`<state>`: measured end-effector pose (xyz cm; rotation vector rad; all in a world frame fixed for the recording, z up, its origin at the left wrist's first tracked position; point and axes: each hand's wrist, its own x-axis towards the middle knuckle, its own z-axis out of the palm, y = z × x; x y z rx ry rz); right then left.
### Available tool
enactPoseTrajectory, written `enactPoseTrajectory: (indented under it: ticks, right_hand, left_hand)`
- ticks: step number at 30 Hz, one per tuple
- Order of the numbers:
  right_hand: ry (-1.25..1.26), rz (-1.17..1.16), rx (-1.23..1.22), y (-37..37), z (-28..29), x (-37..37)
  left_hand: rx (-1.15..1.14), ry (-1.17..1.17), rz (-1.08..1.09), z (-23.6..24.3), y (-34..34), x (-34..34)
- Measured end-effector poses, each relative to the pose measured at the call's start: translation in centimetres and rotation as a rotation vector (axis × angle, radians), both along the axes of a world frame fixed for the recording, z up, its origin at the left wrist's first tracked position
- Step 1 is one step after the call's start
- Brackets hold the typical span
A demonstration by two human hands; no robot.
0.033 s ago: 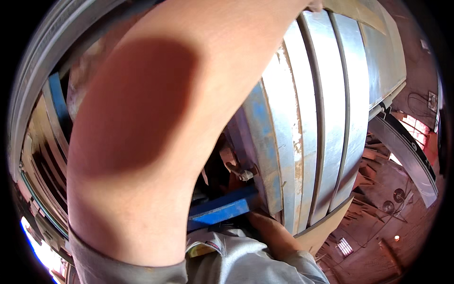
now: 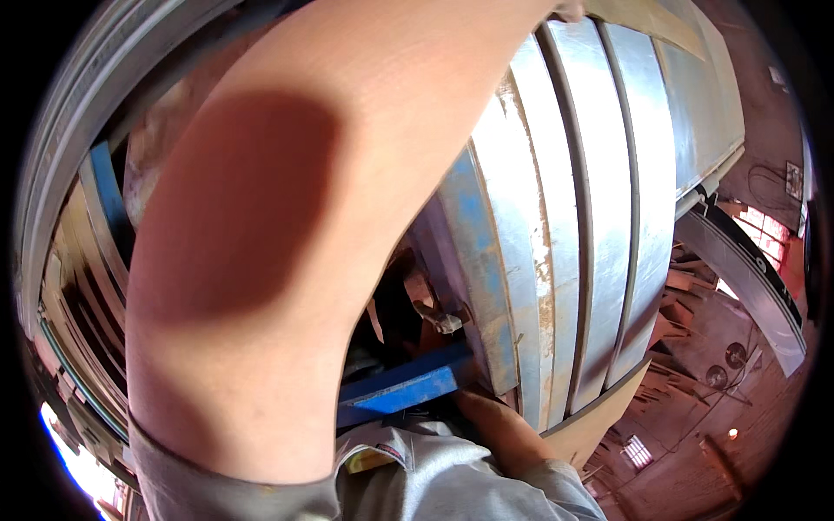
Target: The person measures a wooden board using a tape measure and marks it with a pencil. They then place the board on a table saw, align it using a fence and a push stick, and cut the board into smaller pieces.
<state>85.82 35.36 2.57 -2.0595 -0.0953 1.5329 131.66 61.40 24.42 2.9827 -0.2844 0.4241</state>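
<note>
My left arm (image 2: 252,260) crosses the picture from the lower left to the top. Only a small part of my left hand (image 2: 570,10) shows at the upper edge, beside the end of a brown board (image 2: 643,19) and the metal-faced panels (image 2: 599,200); its fingers are mostly cut off. Lower down, my right forearm (image 2: 508,434) reaches in toward a blue metal bar (image 2: 404,392). Past the wrist, the right hand is hidden behind the bar and the worn blue-grey edge piece (image 2: 486,269). What either hand holds cannot be made out.
A dark gap with a small metal fitting (image 2: 447,323) lies between my left arm and the panels. Slatted parts (image 2: 87,295) stand at the left. Brown scraps (image 2: 678,321) and a curved grey-black strip (image 2: 747,269) are at the right, over a reddish floor (image 2: 695,451).
My left arm and hand have shifted slightly to the left in the picture. The right forearm is almost where it was.
</note>
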Motion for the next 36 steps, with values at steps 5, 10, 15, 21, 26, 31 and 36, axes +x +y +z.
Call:
enactPoseTrajectory:
  ticks: [5, 10, 15, 21, 26, 31, 36]
  right_hand:
    - [-0.074, -0.009, 0.011, 0.0, 1.3, 0.5]
    - [-0.087, -0.035, -0.014, -1.6, 6.0, 0.7]
    - [0.016, 0.068, 0.036, -4.2, 14.2, 0.5]
    - [-0.259, -0.267, 0.171, -4.2, 30.2, 14.0]
    - [-0.784, -0.485, 0.235, 1.9, 24.6, 35.3]
    - [-0.668, -0.788, 0.167, 7.0, 21.3, 48.4]
    - [-0.658, -0.855, 0.049, 7.6, 19.6, 50.8]
  left_hand:
    - [0.006, 0.059, 0.043, 2.9, -0.2, -1.6]
    - [-0.031, -0.029, 0.059, 0.0, -1.4, 0.9]
    - [-0.002, 0.116, 0.080, 2.4, -1.6, 0.5]
    - [0.038, 0.127, 0.099, 2.4, -1.6, 0.6]
    - [0.060, 0.102, 0.076, 2.2, -1.8, 0.8]
    - [0.063, 0.079, 0.051, 1.3, -1.6, 1.1]
    - [0.046, 0.041, 0.030, 1.1, -1.7, 1.2]
